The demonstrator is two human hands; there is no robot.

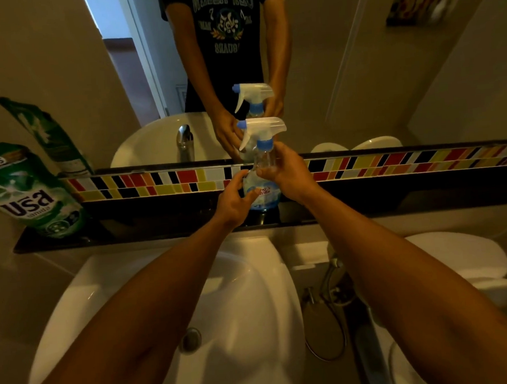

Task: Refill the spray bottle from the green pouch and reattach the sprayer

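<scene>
The spray bottle (261, 188) stands upright on the dark ledge (159, 227) that runs behind the white sink (246, 296), roughly at the ledge's middle and directly in front of the strip of coloured tiles (156, 180). The white sprayer (262, 130) with its blue collar is seated on the bottle's neck, nozzle pointing to the bottle's left. Whether the collar is fully tightened cannot be determined.

The right hand (286, 172) grips the clear upper part of the bottle, just below the blue collar, with fingers curled round it. The left hand (235, 202) is at the bottle's lower labelled body, fingers loosely curved toward it with the fingertips at or near the label; a firm grip is not evident, and actual contact cannot be confirmed.

The green pouch (29, 190) stands on the same ledge, well to the left of the bottle, at the ledge's far end and leaning slightly. It is well apart from both hands.

Behind the bottle, the mirror (342, 67) above the tile strip reflects the bottle, the sprayer, both hands and the person's dark printed shirt. A chrome tap also appears in the reflection, to the left of the bottle. To the right of the bottle and below the ledge is a white toilet (458, 256), with a chrome hose (328, 320) between it and the sink.
</scene>
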